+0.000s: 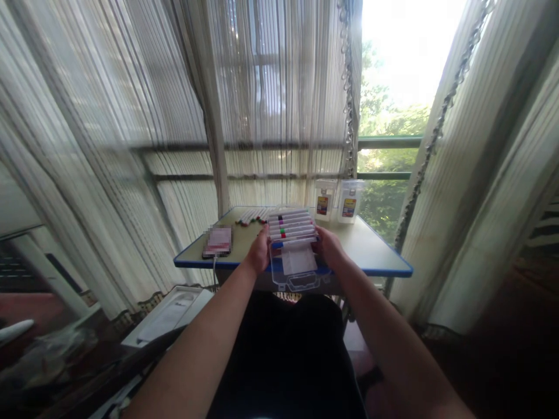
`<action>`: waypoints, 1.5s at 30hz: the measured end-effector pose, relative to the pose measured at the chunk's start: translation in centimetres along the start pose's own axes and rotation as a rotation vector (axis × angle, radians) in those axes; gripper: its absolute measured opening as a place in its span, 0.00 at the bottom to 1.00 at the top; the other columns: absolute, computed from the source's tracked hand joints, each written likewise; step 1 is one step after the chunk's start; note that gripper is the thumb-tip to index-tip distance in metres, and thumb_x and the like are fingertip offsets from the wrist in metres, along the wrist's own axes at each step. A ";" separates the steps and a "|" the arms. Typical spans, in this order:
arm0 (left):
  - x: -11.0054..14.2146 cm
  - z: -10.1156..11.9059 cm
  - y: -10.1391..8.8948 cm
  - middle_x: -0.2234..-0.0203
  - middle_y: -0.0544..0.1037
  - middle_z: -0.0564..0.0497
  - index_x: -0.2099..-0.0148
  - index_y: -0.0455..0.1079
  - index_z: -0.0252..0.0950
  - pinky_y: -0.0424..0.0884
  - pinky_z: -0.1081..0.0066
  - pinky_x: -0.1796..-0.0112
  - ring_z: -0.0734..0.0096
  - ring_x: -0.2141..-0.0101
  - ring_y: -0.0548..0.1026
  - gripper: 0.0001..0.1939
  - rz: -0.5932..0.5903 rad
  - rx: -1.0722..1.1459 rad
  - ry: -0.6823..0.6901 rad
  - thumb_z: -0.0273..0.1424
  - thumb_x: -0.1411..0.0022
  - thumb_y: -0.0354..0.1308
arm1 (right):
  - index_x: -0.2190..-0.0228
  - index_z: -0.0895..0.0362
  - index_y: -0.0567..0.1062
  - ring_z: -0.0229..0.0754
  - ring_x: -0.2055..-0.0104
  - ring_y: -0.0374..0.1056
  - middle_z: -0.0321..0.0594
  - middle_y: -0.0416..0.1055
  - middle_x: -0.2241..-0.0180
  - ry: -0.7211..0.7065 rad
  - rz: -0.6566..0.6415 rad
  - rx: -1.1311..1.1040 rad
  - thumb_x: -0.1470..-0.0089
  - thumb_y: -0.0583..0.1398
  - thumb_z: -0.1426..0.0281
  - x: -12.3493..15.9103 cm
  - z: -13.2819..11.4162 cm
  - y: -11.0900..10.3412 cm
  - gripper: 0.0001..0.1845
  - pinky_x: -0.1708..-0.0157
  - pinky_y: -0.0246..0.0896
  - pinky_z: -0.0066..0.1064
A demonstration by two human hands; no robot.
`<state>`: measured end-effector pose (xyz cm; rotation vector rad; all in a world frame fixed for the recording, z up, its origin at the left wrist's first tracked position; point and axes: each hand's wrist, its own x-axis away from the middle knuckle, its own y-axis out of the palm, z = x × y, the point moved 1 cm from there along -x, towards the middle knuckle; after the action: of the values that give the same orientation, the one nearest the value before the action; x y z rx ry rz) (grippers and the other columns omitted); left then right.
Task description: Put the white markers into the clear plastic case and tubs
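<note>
Between my two hands is a clear plastic marker case (276,270), tilted toward me over the table's front edge. Several white markers (297,224) lie in a stack in it, with black, purple, green, red and blue caps at the left. A pale card (299,259) shows through the case below them. My left hand (260,250) grips the case's left side, and my right hand (329,247) its right side; the fingers of both are partly hidden. Beyond my left hand, a row of loose white markers (253,216) with red, green and dark caps lies on the table.
The small table (371,247) has a blue edge. Two clear plastic cases with labels, a smaller case (324,205) and a larger case (349,208), stand at its back right. At the left lies a phone (218,241) with a cable. Sheer curtains (279,105) hang behind.
</note>
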<state>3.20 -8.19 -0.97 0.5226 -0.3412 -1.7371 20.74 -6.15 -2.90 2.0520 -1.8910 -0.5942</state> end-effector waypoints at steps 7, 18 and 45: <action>-1.6 -0.5 -1.2 0.68 0.77 0.47 0.53 0.64 0.34 0.74 0.67 0.65 0.68 0.66 0.77 0.13 0.324 -0.111 0.192 0.32 0.37 0.45 | 0.71 0.58 0.73 0.36 0.83 0.65 0.35 0.72 0.81 -0.057 0.104 -0.082 0.51 0.56 0.66 0.0 -0.4 0.0 0.09 0.83 0.59 0.25; -2.9 1.2 -3.4 0.55 0.76 0.39 0.55 0.74 0.29 0.63 0.63 0.47 0.55 0.50 0.70 0.18 0.154 -1.776 0.484 0.24 0.48 0.53 | 0.71 0.57 0.73 0.35 0.85 0.65 0.34 0.72 0.81 -0.114 0.321 -0.243 0.48 0.53 0.66 0.1 -1.3 -0.2 0.10 0.84 0.61 0.25; -1.8 0.8 -3.2 0.64 0.76 0.41 0.62 0.76 0.36 0.68 0.63 0.58 0.54 0.59 0.71 0.13 0.317 -1.935 0.310 0.35 0.46 0.54 | 0.70 0.58 0.73 0.36 0.82 0.67 0.34 0.73 0.80 -0.109 0.401 -0.227 0.45 0.53 0.67 -0.3 -1.0 -0.4 0.11 0.82 0.65 0.27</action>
<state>0.40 -5.75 -1.61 -0.6651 1.3280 -0.9607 21.54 -5.85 -2.19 1.4744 -2.1060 -0.7831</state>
